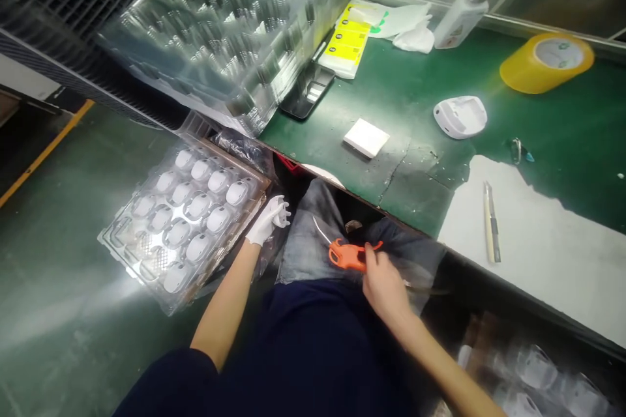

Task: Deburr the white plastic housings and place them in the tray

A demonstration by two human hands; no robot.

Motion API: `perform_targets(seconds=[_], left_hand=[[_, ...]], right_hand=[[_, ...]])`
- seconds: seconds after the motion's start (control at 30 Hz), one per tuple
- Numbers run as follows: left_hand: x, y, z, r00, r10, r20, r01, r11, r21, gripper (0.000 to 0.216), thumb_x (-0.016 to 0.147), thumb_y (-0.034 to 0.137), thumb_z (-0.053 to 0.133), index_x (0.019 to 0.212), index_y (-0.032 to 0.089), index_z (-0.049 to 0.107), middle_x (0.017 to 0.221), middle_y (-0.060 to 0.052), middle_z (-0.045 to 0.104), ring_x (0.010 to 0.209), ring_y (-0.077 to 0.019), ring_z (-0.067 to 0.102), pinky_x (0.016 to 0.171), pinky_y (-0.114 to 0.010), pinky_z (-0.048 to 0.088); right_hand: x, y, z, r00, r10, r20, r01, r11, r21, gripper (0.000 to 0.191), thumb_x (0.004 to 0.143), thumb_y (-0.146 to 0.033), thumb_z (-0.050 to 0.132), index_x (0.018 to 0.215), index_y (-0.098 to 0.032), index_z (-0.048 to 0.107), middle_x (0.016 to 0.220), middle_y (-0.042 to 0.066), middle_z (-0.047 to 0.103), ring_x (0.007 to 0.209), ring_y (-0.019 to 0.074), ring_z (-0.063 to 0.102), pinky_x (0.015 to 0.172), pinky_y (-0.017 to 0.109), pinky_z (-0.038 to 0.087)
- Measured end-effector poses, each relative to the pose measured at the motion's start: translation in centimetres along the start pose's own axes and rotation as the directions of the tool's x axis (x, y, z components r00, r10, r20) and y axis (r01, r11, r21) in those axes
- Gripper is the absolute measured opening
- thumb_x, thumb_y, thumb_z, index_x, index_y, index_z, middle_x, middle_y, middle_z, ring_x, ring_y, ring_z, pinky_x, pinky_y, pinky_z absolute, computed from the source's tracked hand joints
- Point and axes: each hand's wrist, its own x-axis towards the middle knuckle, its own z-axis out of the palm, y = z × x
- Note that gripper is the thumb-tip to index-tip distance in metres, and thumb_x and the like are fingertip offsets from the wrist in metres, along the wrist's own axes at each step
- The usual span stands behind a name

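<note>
My left hand (267, 221), in a white glove, is closed on a small white plastic part (282, 210) just right of a clear blister tray (122, 244) that holds several white shells. My bare right hand (384, 283) rests on my lap and grips orange-handled scissors (348, 253), blade pointing up and left. The lap is covered by grey cloth (308, 241).
A stack of empty clear trays (229, 26) leans over the green bench (415, 91). On the bench lie a white shell (460, 116), a white square pad (366, 137), a yellow tape roll (546, 60), a bottle (462, 13), a phone (308, 92), yellow labels (345, 44) and a craft knife (491, 221).
</note>
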Motion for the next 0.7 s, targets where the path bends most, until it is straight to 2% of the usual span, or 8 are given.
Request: perform_targets(seconds=[0.1, 0.17, 0.23, 0.33, 0.5, 0.7], left_hand=[[1.6, -1.1, -1.0, 0.999, -0.039, 0.005, 0.039, 0.999, 0.038, 0.059, 0.089, 0.038, 0.088, 0.137, 0.021, 0.059, 0.115, -0.006, 0.07, 0.084, -0.0173, 0.071, 0.066, -0.03, 0.061], [2.4, -2.3, -1.1, 0.997, -0.069, 0.02, 0.067, 0.996, 0.063, 0.043, 0.097, 0.032, 0.079, 0.134, 0.018, 0.062, 0.112, -0.006, 0.07, 0.083, -0.0161, 0.07, 0.067, -0.029, 0.061], [2.8, -3.4, -0.9, 0.996, -0.083, 0.028, 0.081, 0.994, 0.08, 0.033, 0.101, 0.03, 0.075, 0.129, 0.016, 0.066, 0.111, -0.006, 0.071, 0.084, -0.0155, 0.069, 0.07, -0.03, 0.062], [3.1, -4.8, -0.4, 0.998, -0.064, 0.019, 0.062, 0.995, 0.083, 0.029, 0.101, 0.031, 0.075, 0.125, 0.016, 0.069, 0.114, -0.006, 0.072, 0.091, -0.0174, 0.07, 0.078, -0.034, 0.064], [3.0, -5.5, 0.2, 0.999, -0.034, 0.027, 0.032, 0.997, 0.073, 0.028, 0.1, 0.032, 0.076, 0.123, 0.015, 0.071, 0.124, -0.009, 0.073, 0.108, -0.0227, 0.072, 0.094, -0.043, 0.064], [3.4, -6.1, 1.6, 0.996, -0.082, 0.034, 0.08, 0.996, 0.047, 0.03, 0.1, 0.038, 0.077, 0.119, 0.015, 0.075, 0.128, -0.011, 0.076, 0.118, -0.0257, 0.072, 0.106, -0.049, 0.06]], right_hand=[[-1.1, 1.8, -2.2, 0.991, 0.016, 0.132, -0.016, 1.0, -0.003, 0.049, 0.105, -0.018, 0.051, 0.152, -0.007, 0.057, 0.123, 0.023, 0.075, 0.092, 0.0332, 0.081, 0.077, 0.039, 0.057], [-1.7, 2.5, -3.4, 0.962, -0.024, 0.273, 0.024, 1.0, 0.002, 0.036, 0.106, -0.02, 0.051, 0.136, -0.012, 0.069, 0.11, 0.019, 0.08, 0.093, 0.0358, 0.082, 0.075, 0.038, 0.054], [-2.0, 2.6, -4.3, 0.941, -0.022, 0.337, 0.02, 1.0, 0.008, 0.029, 0.106, -0.019, 0.05, 0.12, -0.015, 0.075, 0.098, 0.017, 0.082, 0.093, 0.0364, 0.082, 0.074, 0.037, 0.05], [-2.0, 2.7, -5.1, 0.944, 0.067, 0.323, -0.075, 0.997, 0.014, 0.026, 0.106, -0.022, 0.053, 0.11, -0.018, 0.078, 0.096, 0.018, 0.083, 0.09, 0.0348, 0.082, 0.07, 0.034, 0.044], [-1.4, 3.5, -5.7, 0.94, 0.102, 0.327, -0.12, 0.992, 0.035, 0.025, 0.104, -0.024, 0.055, 0.106, -0.02, 0.08, 0.097, 0.016, 0.084, 0.091, 0.033, 0.082, 0.067, 0.032, 0.038], [-1.2, 4.9, -5.4, 0.938, 0.125, 0.324, -0.158, 0.984, 0.078, 0.023, 0.102, -0.033, 0.062, 0.1, -0.022, 0.082, 0.095, 0.014, 0.083, 0.085, 0.0274, 0.079, 0.07, 0.029, 0.042]])
